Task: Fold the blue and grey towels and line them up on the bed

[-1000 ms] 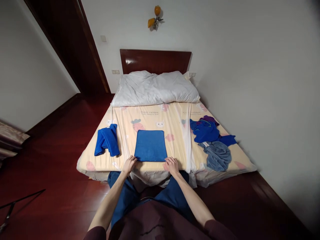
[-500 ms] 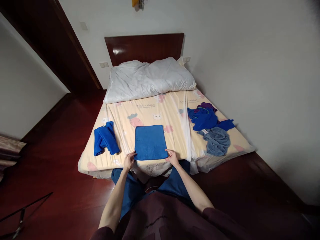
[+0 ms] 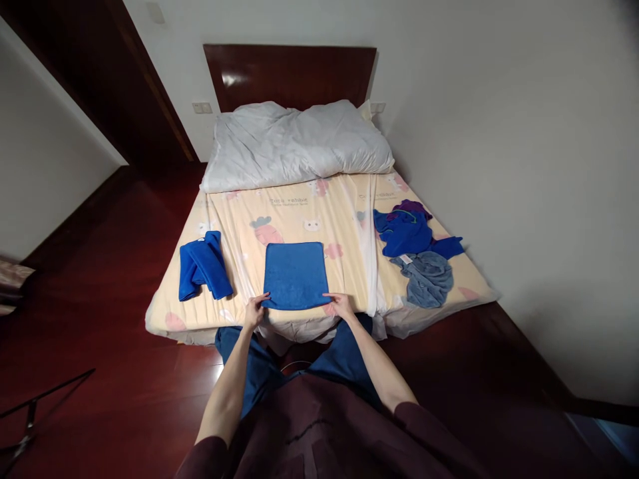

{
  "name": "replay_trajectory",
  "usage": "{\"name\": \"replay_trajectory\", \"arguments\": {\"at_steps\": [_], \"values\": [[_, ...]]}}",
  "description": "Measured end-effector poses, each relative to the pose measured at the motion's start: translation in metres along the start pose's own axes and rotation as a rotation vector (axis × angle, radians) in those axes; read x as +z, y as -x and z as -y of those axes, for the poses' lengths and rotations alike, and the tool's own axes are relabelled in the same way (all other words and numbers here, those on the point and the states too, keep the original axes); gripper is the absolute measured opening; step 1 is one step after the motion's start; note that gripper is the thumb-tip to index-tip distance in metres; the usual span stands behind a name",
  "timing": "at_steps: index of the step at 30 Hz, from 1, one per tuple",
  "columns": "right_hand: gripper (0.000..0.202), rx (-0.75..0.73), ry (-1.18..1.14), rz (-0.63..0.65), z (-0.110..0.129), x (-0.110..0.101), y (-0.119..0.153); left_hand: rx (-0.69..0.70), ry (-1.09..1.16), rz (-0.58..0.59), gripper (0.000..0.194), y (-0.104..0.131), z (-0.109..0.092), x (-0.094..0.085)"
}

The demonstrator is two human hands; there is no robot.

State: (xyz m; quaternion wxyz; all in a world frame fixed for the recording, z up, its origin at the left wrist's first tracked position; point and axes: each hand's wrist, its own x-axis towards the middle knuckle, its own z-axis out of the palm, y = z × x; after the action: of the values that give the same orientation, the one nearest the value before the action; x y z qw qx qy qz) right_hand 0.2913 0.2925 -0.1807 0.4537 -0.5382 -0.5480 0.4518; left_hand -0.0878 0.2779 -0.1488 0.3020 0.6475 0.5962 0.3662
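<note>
A blue towel (image 3: 294,274) lies spread flat as a near square by the front edge of the bed. My left hand (image 3: 254,311) pinches its near left corner. The near right corner is between the fingertips of my right hand (image 3: 340,305). Between the two hands the near edge looks slightly lifted and bowed. To the left rest folded bright blue towels (image 3: 206,266), one crossing over another. On the right is a crumpled heap of bright blue cloths (image 3: 407,233) with a purple cloth (image 3: 415,207) behind, and a rumpled grey-blue cloth (image 3: 430,279) with a white tag in front.
The bed has a yellow patterned sheet (image 3: 234,216) under clear plastic. A white quilt (image 3: 299,143) lies across its head, before a dark wooden headboard (image 3: 289,76). A wall (image 3: 499,166) runs along the right. A thin black stand (image 3: 30,412) is on the floor at lower left.
The towel's near edge has been drawn up a little by both hands, its near corners now slightly inward. The camera view has tilted down and shifted slightly.
</note>
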Motion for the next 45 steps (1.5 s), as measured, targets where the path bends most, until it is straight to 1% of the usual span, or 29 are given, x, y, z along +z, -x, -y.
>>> {"name": "replay_trajectory", "arguments": {"at_steps": [2,4,8,14,20,26,31,33,35,37,38,39,40,41,43,45], "values": [[0.028,0.004,0.023,-0.028,0.001,-0.002,0.0,-0.016,0.021,-0.019,0.032,0.002,0.001,0.0],[0.027,0.008,0.045,-0.066,0.002,-0.004,0.0,-0.062,0.023,-0.044,0.032,0.004,0.0,0.001],[0.027,0.016,0.08,-0.11,0.006,-0.002,0.003,-0.115,0.0,-0.07,0.033,0.008,-0.005,0.004],[0.049,0.012,0.128,-0.156,0.015,0.001,0.005,-0.139,0.034,-0.055,0.042,0.008,-0.008,0.007],[0.059,0.03,0.135,-0.247,0.013,0.007,-0.002,-0.194,0.098,-0.063,0.042,0.01,-0.006,0.008],[0.059,0.052,0.126,-0.276,0.007,0.01,-0.005,-0.26,0.177,-0.096,0.038,0.011,-0.001,0.008],[0.057,0.067,0.131,-0.287,0.005,0.01,-0.006,-0.263,0.196,-0.09,0.037,0.01,0.003,0.01],[0.057,0.068,0.133,-0.299,0.006,0.011,-0.006,-0.259,0.204,-0.114,0.037,0.009,0.001,0.011],[0.056,0.064,0.128,-0.32,0.009,0.013,-0.002,-0.253,0.202,-0.161,0.041,0.01,-0.002,0.013],[0.055,0.036,0.165,-0.369,0.014,0.014,0.007,-0.23,0.149,-0.237,0.046,0.018,-0.008,0.013],[0.054,0.001,0.216,-0.398,0.017,0.014,0.014,-0.199,0.093,-0.266,0.047,0.024,-0.011,0.012],[0.051,-0.052,0.286,-0.415,0.02,0.014,0.022,-0.147,0.022,-0.278,0.048,0.03,-0.014,0.01],[0.047,-0.12,0.368,-0.409,0.024,0.014,0.03,-0.079,-0.055,-0.264,0.047,0.037,-0.018,0.009],[0.043,-0.196,0.447,-0.376,0.027,0.013,0.037,0.001,-0.13,-0.222,0.047,0.044,-0.021,0.007],[0.037,-0.339,0.556,-0.247,0.033,0.013,0.049,0.153,-0.254,-0.085,0.048,0.054,-0.028,0.005],[0.037,-0.436,0.618,-0.113,0.037,0.013,0.053,0.252,-0.343,0.036,0.05,0.056,-0.033,0.007]]}}
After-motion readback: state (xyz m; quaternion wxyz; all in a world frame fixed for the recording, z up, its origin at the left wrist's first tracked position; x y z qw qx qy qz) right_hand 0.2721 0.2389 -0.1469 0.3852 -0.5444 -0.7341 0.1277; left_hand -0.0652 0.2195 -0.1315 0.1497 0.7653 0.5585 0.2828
